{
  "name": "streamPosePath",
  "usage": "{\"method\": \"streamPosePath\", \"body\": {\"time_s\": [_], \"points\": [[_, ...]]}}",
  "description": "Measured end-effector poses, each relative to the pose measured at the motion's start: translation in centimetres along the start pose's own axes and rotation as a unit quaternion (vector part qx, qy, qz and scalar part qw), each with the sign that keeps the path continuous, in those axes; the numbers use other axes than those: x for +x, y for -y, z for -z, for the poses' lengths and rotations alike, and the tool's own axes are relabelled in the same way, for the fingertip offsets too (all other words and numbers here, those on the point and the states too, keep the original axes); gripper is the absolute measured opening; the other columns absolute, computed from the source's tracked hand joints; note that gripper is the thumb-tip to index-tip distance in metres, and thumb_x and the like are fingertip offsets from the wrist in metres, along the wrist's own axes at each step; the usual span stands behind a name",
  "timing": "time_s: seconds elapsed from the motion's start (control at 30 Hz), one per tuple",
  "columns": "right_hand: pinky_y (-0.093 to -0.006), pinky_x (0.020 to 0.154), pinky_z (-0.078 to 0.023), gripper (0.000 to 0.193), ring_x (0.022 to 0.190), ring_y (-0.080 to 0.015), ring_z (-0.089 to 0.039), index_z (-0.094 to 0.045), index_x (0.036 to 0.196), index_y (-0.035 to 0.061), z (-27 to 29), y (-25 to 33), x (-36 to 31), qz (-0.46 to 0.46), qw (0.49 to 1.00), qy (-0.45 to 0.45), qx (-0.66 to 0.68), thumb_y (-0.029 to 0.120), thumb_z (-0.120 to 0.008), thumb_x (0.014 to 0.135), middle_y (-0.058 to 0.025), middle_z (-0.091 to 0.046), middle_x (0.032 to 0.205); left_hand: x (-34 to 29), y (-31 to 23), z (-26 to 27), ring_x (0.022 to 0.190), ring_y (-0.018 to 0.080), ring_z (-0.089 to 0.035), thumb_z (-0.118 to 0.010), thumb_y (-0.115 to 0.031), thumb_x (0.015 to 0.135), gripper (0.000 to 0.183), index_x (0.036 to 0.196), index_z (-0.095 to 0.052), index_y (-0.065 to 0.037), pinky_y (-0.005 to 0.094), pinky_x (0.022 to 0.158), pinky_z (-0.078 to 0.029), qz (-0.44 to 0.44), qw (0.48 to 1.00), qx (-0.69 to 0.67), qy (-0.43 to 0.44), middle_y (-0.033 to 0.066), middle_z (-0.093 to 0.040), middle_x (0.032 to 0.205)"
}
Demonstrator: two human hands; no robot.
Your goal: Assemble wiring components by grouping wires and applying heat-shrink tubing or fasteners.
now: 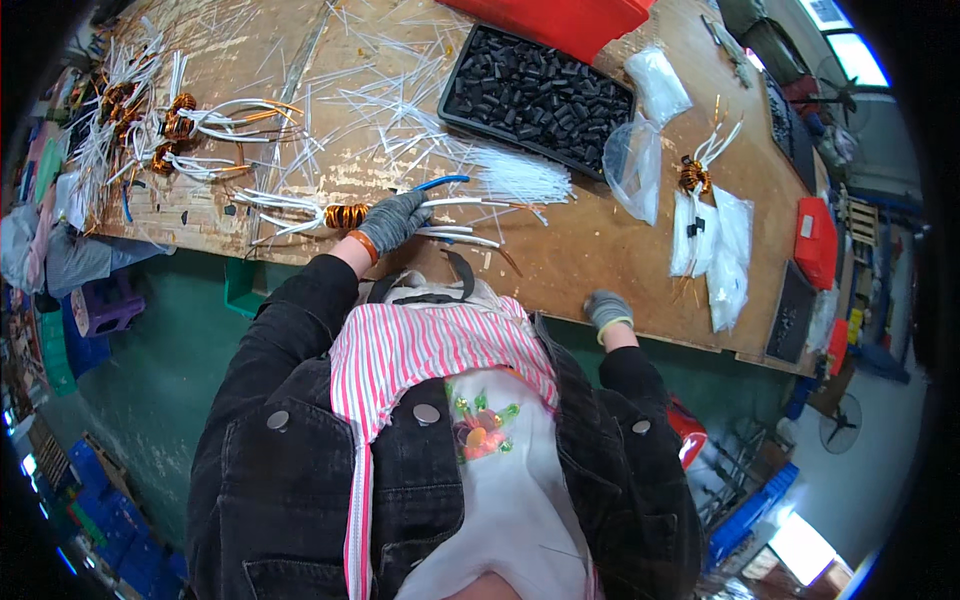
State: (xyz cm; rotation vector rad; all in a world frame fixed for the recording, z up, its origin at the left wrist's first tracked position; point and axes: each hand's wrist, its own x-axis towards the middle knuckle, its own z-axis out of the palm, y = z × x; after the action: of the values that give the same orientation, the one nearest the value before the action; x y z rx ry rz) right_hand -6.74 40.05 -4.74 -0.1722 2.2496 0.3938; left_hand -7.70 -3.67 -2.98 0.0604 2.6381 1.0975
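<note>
My left hand [397,221], in a grey glove, is closed around the leads of a copper-wound coil [346,216] that lies near the table's front edge. White-sleeved leads spread from the coil to the left. Past my fingers, to the right, come more white leads and a blue-sleeved lead [441,183], some with bare copper ends. My right hand [606,309], gloved as well, is at the table's front edge, apart from the coil; its fingers are too small and bunched to read. Just beyond my left hand lies a bundle of thin white cable ties [520,175].
A black tray [452,112] full of small black pieces stands at the back, by a red bin [570,22]. More copper coils [180,118] lie at the left, among scattered white ties. Right are plastic bags [731,255], another coil [694,174] and a red box [815,243].
</note>
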Motion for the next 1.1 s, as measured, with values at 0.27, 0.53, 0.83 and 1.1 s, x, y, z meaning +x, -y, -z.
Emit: {"method": "streamPosePath", "body": {"time_s": [0.27, 0.53, 0.83, 1.1], "points": [[-0.0396, 0.08, -0.043, 0.025, 0.09, -0.035, -0.055, -0.059, 0.098, 0.0058, 4.8, 11.1, 2.6, 0.257, 0.828, -0.301, 0.396, 0.019, -0.055, 0.077, -0.0188, -0.059, 0.096, 0.2, 0.4, -0.5, 0.082, 0.0322, -0.06, -0.053, -0.025, 0.085, 0.029, 0.103, -0.057, -0.002, 0.037, 0.072, -0.047, 0.006, 1.0, -0.001, -0.004, 0.018, -0.062, 0.091], [-0.0405, 0.073, -0.045, 0.033, 0.081, -0.0328, -0.058, -0.055, 0.105, 0.006, 7.8, 17.7, 4.5, 0.348, 0.909, -0.179, 0.142, 0.021, -0.054, 0.076, -0.0157, -0.061, 0.09, -0.3, -0.1, -0.3, 0.084, 0.0338, -0.059, -0.053, -0.025, 0.085, 0.028, 0.102, -0.058, -0.003, 0.038, 0.074, -0.046, -0.007, 1.0, 0.012, -0.014, 0.0185, -0.061, 0.091], [-0.0303, 0.046, -0.039, 0.026, 0.048, -0.0183, -0.048, -0.057, 0.093, 0.006, 8.2, 10.3, 0.9, 0.256, 0.613, 0.364, 0.653, 0.029, -0.047, 0.087, -0.0059, -0.053, 0.062, -0.6, 1.8, -0.8, 0.083, 0.0349, -0.058, -0.053, -0.026, 0.084, 0.028, 0.103, -0.058, -0.005, 0.0392, 0.072, -0.046, 0.011, 0.998, 0.029, -0.047, 0.0188, -0.061, 0.089], [-0.0436, 0.072, -0.044, 0.025, 0.089, -0.0318, -0.058, -0.06, 0.093, 0.0108, 5.4, 13.9, 1.6, 0.197, 0.974, -0.086, 0.072, 0.028, -0.047, 0.081, -0.0165, -0.06, 0.094, 0.3, 1.6, -1.0, 0.085, 0.0338, -0.058, -0.056, -0.027, 0.082, 0.027, 0.1, -0.06, -0.006, 0.038, 0.074, -0.046, 0.008, 0.999, -0.009, -0.03, 0.0175, -0.061, 0.092]]}}
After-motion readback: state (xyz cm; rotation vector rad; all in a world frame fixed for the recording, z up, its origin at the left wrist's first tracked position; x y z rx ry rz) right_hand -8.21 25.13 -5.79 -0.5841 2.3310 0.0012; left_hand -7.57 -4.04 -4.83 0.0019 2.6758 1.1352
